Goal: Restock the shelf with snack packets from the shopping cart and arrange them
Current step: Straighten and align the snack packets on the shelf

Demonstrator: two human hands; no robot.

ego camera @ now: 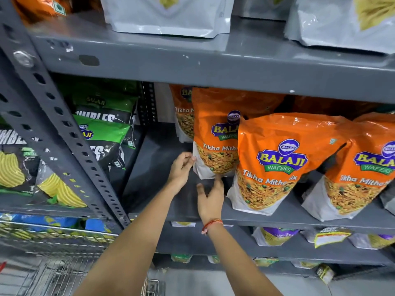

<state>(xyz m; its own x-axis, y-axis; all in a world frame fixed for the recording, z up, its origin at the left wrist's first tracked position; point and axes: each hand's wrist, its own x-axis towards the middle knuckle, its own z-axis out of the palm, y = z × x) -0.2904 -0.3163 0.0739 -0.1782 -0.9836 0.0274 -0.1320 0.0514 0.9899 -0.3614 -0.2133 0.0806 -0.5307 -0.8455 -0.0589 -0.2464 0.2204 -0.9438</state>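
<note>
Grey metal shelf (162, 150) holds orange snack packets; the left hand (181, 169) pinches the lower left edge of the far-left packet (213, 133), the right hand (210, 199) spread below it. Light, crinkly, slippery film: best gripped at its side seams.

A shop: metal shelving (213, 67) stocked with branded snack packets (277, 163).

Grey steel shelving unit (213, 63) with perforated slotted upright (53, 116), chipped paint on shelf edges, pale grey floor (192, 283) below, flat even overhead light, glare on metal.
</note>
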